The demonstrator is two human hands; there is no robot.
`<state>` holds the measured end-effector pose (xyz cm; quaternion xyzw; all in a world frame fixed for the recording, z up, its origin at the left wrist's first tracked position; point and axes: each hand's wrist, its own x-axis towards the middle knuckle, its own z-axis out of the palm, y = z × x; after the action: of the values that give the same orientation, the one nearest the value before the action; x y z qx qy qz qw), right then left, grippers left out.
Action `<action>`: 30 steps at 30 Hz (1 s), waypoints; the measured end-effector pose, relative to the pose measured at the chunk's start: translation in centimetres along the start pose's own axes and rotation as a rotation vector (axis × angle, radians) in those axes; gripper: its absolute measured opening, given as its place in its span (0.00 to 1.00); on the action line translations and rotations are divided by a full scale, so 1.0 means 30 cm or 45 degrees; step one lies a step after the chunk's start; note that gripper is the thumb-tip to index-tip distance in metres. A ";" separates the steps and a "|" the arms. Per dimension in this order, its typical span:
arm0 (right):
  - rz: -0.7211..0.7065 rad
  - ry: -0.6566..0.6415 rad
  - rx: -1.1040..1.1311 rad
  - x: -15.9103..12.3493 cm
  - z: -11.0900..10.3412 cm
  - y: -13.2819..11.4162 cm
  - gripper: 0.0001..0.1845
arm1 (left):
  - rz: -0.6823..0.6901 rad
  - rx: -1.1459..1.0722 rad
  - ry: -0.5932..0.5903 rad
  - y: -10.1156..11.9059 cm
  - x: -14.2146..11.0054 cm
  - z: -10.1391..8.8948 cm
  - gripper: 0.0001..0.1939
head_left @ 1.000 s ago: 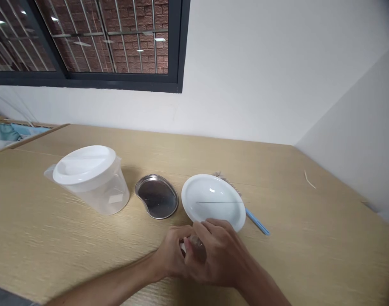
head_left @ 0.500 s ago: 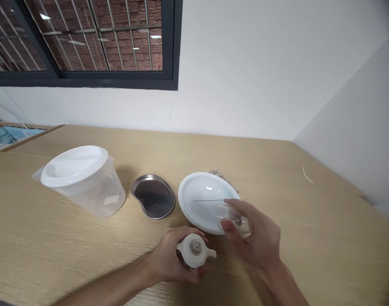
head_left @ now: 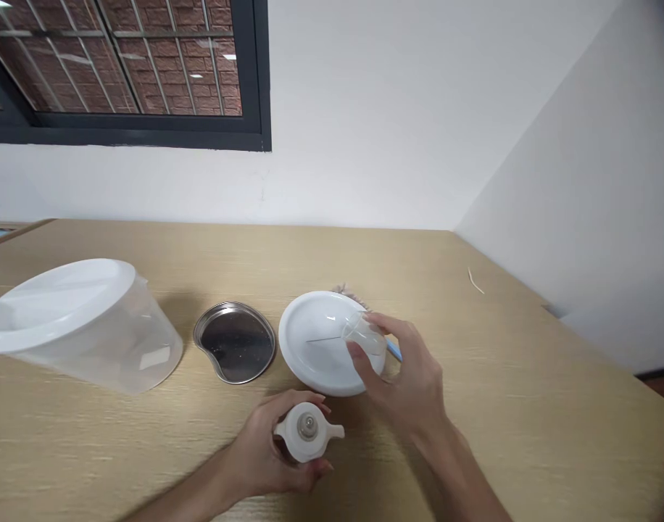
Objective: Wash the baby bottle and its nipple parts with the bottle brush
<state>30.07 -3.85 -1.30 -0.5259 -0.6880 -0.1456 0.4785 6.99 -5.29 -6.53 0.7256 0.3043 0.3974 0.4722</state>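
My left hand [head_left: 261, 449] holds a white bottle collar with a teat [head_left: 309, 431] over the near part of the wooden table, with the teat facing up. My right hand [head_left: 405, 377] grips a small clear bottle [head_left: 365, 333] by its body, tilted above the right side of a white plate [head_left: 310, 355]. The bottle does not seem to touch the plate, though I cannot tell exactly. A thin dark line crosses the plate. Behind the plate, a bottle brush with grey bristles [head_left: 349, 293] and a blue handle [head_left: 394, 350] is mostly hidden.
A clear plastic pitcher with a white lid [head_left: 85, 326] stands at the left, cut by the frame edge. A steel kidney dish [head_left: 235, 342] lies next to the plate. Walls bound the table's far and right edges; a pale sliver [head_left: 476, 281] lies far right.
My hands have moved apart, showing the collar and clear bottle. My right hand has carried the bottle up and left over the plate. The view has shifted, moving the table items left.
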 end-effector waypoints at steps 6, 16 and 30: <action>-0.068 -0.126 0.100 -0.003 0.007 0.003 0.27 | -0.011 0.079 0.006 0.000 -0.002 -0.002 0.29; -0.012 -0.209 -0.013 -0.005 0.012 0.018 0.16 | -0.045 0.061 -0.018 0.008 -0.002 -0.006 0.30; 0.042 -0.524 -0.216 -0.038 0.027 0.041 0.16 | -0.026 0.011 -0.003 0.007 0.000 -0.003 0.30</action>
<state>30.71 -3.46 -3.01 -0.5941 -0.7477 -0.0845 0.2844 6.93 -5.33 -6.31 0.7250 0.3129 0.3905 0.4732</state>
